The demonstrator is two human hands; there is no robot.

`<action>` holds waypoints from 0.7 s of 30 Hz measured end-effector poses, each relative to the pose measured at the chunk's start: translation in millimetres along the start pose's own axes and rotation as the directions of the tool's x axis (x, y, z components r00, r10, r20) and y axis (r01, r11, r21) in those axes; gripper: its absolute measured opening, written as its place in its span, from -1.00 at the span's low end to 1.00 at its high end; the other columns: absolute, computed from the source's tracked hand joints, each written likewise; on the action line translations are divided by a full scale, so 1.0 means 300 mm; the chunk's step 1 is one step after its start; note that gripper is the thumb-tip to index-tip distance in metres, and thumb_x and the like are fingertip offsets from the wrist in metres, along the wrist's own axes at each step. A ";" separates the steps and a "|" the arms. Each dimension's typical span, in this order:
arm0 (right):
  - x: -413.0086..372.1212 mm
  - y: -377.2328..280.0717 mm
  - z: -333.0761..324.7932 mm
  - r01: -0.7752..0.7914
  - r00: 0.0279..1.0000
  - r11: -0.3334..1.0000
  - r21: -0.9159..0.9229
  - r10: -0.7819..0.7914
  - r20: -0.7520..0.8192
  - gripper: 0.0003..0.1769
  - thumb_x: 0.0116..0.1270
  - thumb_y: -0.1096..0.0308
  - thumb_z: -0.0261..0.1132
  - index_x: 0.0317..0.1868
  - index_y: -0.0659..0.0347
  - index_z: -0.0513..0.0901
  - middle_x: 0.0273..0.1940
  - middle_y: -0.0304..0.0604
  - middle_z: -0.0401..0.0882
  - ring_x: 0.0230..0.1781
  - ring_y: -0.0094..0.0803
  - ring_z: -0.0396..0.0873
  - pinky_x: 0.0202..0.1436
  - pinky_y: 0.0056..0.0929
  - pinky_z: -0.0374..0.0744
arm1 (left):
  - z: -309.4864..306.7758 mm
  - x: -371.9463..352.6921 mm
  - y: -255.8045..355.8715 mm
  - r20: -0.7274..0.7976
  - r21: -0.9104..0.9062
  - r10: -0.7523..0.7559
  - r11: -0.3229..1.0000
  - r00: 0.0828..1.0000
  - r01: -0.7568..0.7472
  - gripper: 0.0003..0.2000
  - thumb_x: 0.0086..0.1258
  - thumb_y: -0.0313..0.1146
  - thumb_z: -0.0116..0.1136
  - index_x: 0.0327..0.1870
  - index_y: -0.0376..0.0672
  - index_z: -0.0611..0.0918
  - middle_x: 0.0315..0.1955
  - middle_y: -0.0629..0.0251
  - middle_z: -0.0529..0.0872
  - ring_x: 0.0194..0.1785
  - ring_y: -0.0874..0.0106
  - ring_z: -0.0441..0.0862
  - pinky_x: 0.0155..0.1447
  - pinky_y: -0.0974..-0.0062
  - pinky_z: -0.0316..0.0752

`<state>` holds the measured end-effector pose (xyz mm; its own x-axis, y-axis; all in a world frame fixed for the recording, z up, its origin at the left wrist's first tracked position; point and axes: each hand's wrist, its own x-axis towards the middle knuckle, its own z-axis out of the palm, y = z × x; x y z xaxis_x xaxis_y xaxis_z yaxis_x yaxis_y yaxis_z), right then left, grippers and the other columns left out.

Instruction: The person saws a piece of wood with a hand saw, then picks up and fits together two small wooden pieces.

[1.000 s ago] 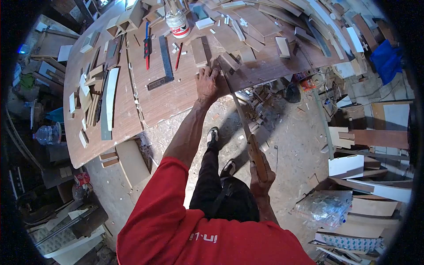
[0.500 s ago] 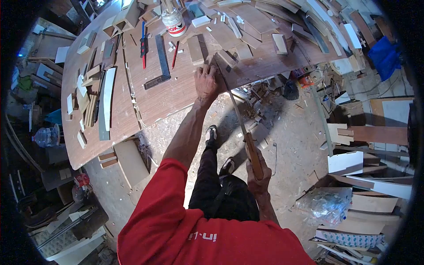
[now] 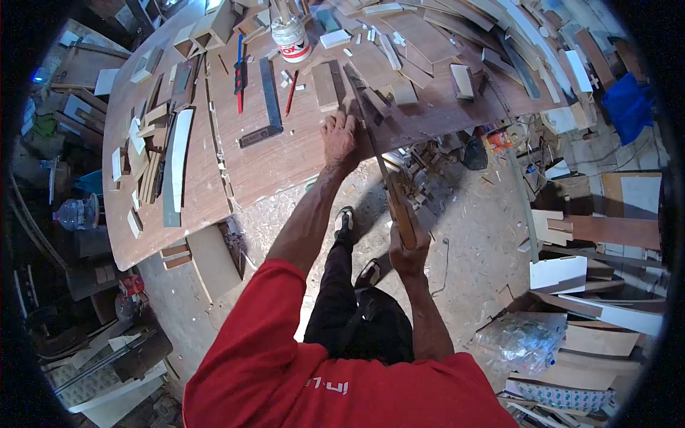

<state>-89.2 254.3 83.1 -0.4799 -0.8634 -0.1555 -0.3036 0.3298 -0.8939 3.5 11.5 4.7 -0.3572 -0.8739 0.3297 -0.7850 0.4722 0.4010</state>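
Observation:
My right hand (image 3: 409,255) is closed around the wooden handle of a handsaw (image 3: 400,212), below the table's front edge. The saw's narrow blade slants up and left across that edge, alongside my left hand (image 3: 340,141). With bent fingers, my left hand presses a small piece of wood (image 3: 348,104) onto the tabletop; most of that piece is hidden by the fingers and blade. Just beyond lies a flat wooden block (image 3: 327,85). A red pencil (image 3: 292,93) and a dark try square (image 3: 268,100) lie to the left.
The wooden table (image 3: 267,167) carries a white glue tub (image 3: 291,40), a red-and-blue tool (image 3: 240,75) and many offcuts. Scraps litter the floor (image 3: 300,314). Boards (image 3: 614,228) and a clear plastic bag (image 3: 524,339) are piled on the right.
My right hand has pushed the saw forward and up, so its handle is nearer the table. My left hand remains on the wood. The view has shifted slightly.

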 end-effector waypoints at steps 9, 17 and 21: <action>0.001 0.044 0.033 0.263 0.957 0.964 -0.046 -0.266 -0.117 -0.48 0.24 0.51 0.20 0.25 0.22 0.50 -0.47 0.01 0.58 -0.55 -0.34 0.57 -0.44 -0.37 0.51 | -0.017 -0.001 0.013 -0.021 -0.037 0.027 0.999 0.999 -0.028 -0.65 0.04 -0.39 0.23 -0.11 -0.16 0.50 -0.10 0.11 0.44 0.01 0.07 0.35 0.02 0.14 0.25; 0.065 0.128 0.104 0.259 0.955 0.965 0.031 -0.251 -0.157 -0.43 0.22 0.55 0.21 0.29 0.37 0.43 -0.38 0.01 0.61 -0.44 -0.40 0.59 -0.33 -0.45 0.55 | -0.023 -0.006 0.026 0.062 -0.071 -0.045 0.996 0.997 0.049 -0.47 0.05 -0.37 0.26 0.14 -0.15 0.49 -0.03 0.11 0.46 0.04 0.07 0.36 0.04 0.15 0.26; -0.003 0.125 0.033 0.231 0.967 0.973 0.007 -0.228 -0.115 -0.43 0.23 0.53 0.20 0.30 0.29 0.44 -0.40 -0.04 0.61 -0.47 -0.44 0.58 -0.34 -0.47 0.53 | -0.028 -0.002 0.043 -0.045 -0.062 0.045 0.997 0.998 -0.048 -0.68 0.10 -0.35 0.23 -0.11 -0.14 0.52 -0.12 0.13 0.45 -0.02 0.10 0.38 0.00 0.16 0.26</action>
<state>-91.8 263.7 45.7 -0.4897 -0.8659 0.1023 -0.4002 0.1190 -0.9087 -2.1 19.0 17.0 -0.3695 -0.8456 0.3852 -0.7341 0.5199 0.4368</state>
